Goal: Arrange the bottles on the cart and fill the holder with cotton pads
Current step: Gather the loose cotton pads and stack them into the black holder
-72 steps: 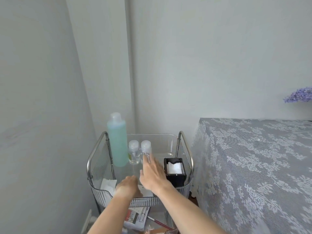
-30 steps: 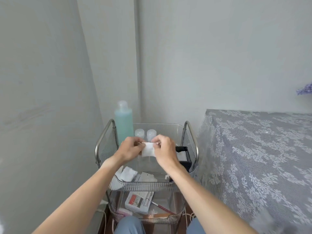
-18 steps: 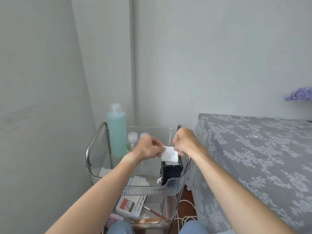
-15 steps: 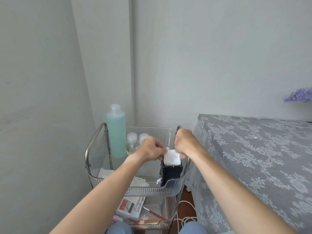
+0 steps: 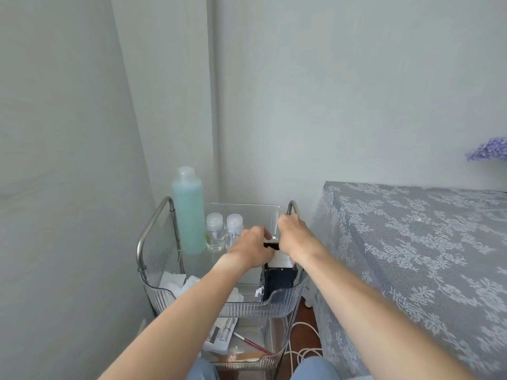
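Observation:
A black holder (image 5: 279,281) stands at the right of the cart's clear top tray (image 5: 247,307). My left hand (image 5: 251,249) and my right hand (image 5: 293,237) both pinch a white cotton pad (image 5: 279,259) that sits in the holder's top. A tall bottle of green liquid (image 5: 189,212) stands upright at the tray's back left. Two small clear bottles (image 5: 223,233) with white caps stand side by side just right of it. Loose cotton pads (image 5: 178,282) lie in the tray's front left, partly hidden by my left forearm.
A lower tray (image 5: 247,360) holds a small box and a red-handled tool. A table under a grey lace cloth (image 5: 411,256) stands close on the right. Walls close in behind and on the left. A white cable (image 5: 299,349) lies on the floor.
Both hands carried a cotton pad from the tray's middle to the right and lowered it into the top of the black holder. The bottles have not moved.

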`<state>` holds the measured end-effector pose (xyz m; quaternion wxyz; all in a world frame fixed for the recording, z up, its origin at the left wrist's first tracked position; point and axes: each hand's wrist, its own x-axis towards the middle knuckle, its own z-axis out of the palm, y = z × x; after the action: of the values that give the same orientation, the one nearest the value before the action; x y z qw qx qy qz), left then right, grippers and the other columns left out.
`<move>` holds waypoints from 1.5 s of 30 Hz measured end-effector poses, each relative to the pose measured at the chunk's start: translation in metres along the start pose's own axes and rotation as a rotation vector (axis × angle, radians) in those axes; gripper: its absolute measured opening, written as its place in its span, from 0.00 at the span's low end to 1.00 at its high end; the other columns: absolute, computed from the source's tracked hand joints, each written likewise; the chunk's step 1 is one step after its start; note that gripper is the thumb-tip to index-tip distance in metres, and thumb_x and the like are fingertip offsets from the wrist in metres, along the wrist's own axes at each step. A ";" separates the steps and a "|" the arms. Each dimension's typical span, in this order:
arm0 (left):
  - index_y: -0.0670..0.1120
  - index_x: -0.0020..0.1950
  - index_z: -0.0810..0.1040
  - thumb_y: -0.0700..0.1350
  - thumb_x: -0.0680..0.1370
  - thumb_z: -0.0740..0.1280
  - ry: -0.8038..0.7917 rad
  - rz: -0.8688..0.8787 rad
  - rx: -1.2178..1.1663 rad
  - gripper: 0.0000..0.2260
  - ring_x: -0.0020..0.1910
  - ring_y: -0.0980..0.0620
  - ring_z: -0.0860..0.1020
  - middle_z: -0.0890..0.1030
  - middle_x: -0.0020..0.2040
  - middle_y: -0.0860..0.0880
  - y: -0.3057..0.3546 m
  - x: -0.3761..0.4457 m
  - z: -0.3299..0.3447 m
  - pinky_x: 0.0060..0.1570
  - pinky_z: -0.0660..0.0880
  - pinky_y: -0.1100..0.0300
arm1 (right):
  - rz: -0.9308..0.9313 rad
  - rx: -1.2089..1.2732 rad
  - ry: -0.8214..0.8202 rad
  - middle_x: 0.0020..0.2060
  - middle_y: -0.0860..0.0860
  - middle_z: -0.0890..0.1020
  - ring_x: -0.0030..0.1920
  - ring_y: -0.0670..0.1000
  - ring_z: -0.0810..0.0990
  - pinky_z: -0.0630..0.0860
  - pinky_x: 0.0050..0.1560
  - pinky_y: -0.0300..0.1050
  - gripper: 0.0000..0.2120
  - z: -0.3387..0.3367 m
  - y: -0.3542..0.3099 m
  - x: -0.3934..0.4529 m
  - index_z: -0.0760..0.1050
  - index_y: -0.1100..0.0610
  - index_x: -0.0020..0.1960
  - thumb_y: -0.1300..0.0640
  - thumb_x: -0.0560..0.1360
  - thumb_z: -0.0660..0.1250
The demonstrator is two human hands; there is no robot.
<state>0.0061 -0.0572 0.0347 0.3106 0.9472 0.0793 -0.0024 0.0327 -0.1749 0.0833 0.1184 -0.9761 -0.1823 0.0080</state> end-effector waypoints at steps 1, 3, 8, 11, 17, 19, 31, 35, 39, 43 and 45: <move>0.49 0.61 0.74 0.46 0.72 0.67 -0.002 -0.024 -0.029 0.17 0.60 0.45 0.75 0.76 0.59 0.45 0.000 0.001 0.002 0.58 0.75 0.51 | 0.003 0.003 -0.008 0.34 0.53 0.67 0.30 0.57 0.72 0.72 0.32 0.47 0.16 0.002 0.000 0.000 0.61 0.58 0.35 0.75 0.71 0.61; 0.49 0.59 0.75 0.43 0.71 0.68 0.005 -0.059 -0.080 0.17 0.59 0.46 0.76 0.77 0.57 0.45 0.000 0.002 0.007 0.53 0.75 0.55 | -0.002 -0.016 0.005 0.35 0.53 0.68 0.34 0.58 0.77 0.73 0.34 0.47 0.13 0.005 -0.001 -0.001 0.63 0.60 0.36 0.73 0.72 0.62; 0.49 0.61 0.75 0.46 0.71 0.69 0.000 -0.057 -0.105 0.18 0.58 0.45 0.77 0.78 0.57 0.44 -0.003 0.004 0.014 0.55 0.76 0.52 | -0.021 -0.107 -0.014 0.51 0.60 0.80 0.53 0.60 0.81 0.73 0.43 0.48 0.09 0.005 -0.008 -0.006 0.76 0.62 0.52 0.69 0.73 0.65; 0.48 0.61 0.74 0.51 0.77 0.65 0.069 -0.011 -0.179 0.15 0.55 0.47 0.77 0.79 0.56 0.46 -0.011 0.002 0.010 0.52 0.74 0.56 | -0.006 -0.114 0.013 0.53 0.59 0.80 0.54 0.60 0.81 0.74 0.45 0.47 0.11 0.001 -0.010 -0.008 0.76 0.62 0.55 0.70 0.75 0.63; 0.46 0.64 0.73 0.46 0.81 0.57 0.315 0.050 0.268 0.13 0.60 0.41 0.75 0.79 0.60 0.44 -0.057 -0.010 -0.021 0.58 0.72 0.49 | -0.118 -0.089 0.164 0.49 0.60 0.79 0.52 0.61 0.79 0.75 0.43 0.49 0.02 -0.006 -0.034 -0.017 0.75 0.60 0.47 0.63 0.75 0.68; 0.47 0.67 0.71 0.44 0.80 0.57 0.297 -0.005 0.530 0.15 0.64 0.42 0.72 0.76 0.64 0.45 -0.077 -0.018 -0.028 0.61 0.68 0.49 | -0.172 -0.032 0.207 0.51 0.60 0.77 0.54 0.61 0.77 0.76 0.49 0.52 0.09 0.006 -0.049 -0.018 0.76 0.62 0.53 0.58 0.76 0.68; 0.43 0.69 0.71 0.42 0.77 0.68 -0.249 -0.429 0.615 0.21 0.62 0.43 0.77 0.76 0.65 0.45 -0.125 -0.044 -0.016 0.59 0.75 0.51 | -0.180 0.175 -0.093 0.77 0.60 0.54 0.75 0.63 0.58 0.58 0.74 0.58 0.34 0.135 -0.074 -0.031 0.52 0.61 0.78 0.48 0.80 0.61; 0.41 0.68 0.71 0.42 0.76 0.70 -0.220 -0.416 0.516 0.21 0.61 0.44 0.78 0.76 0.65 0.44 -0.120 -0.039 -0.012 0.56 0.76 0.53 | -0.084 0.271 -0.106 0.79 0.60 0.49 0.78 0.60 0.50 0.50 0.77 0.57 0.37 0.145 -0.068 -0.030 0.46 0.60 0.80 0.47 0.80 0.60; 0.45 0.68 0.70 0.40 0.75 0.70 -0.141 -0.379 0.354 0.22 0.63 0.44 0.77 0.73 0.66 0.44 -0.113 -0.038 -0.001 0.60 0.75 0.52 | -0.026 0.307 -0.094 0.79 0.60 0.43 0.79 0.59 0.42 0.43 0.77 0.56 0.41 0.150 -0.067 -0.028 0.42 0.60 0.80 0.47 0.78 0.62; 0.46 0.62 0.74 0.41 0.78 0.66 -0.021 -0.322 0.310 0.13 0.61 0.44 0.77 0.75 0.62 0.44 -0.110 -0.038 0.002 0.59 0.75 0.52 | 0.038 0.289 -0.154 0.79 0.60 0.43 0.79 0.59 0.41 0.41 0.77 0.55 0.41 0.151 -0.067 -0.026 0.42 0.61 0.80 0.43 0.79 0.59; 0.46 0.60 0.75 0.45 0.79 0.65 0.023 -0.316 0.287 0.11 0.60 0.44 0.77 0.77 0.61 0.45 -0.108 -0.038 0.001 0.58 0.74 0.52 | 0.034 0.290 -0.161 0.79 0.61 0.44 0.78 0.59 0.42 0.42 0.77 0.56 0.39 0.150 -0.067 -0.026 0.42 0.61 0.80 0.46 0.80 0.58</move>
<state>-0.0478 0.0222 -0.0273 0.1675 0.9575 0.2293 -0.0516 -0.0242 -0.0893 -0.0480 0.2429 -0.9479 -0.1717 0.1141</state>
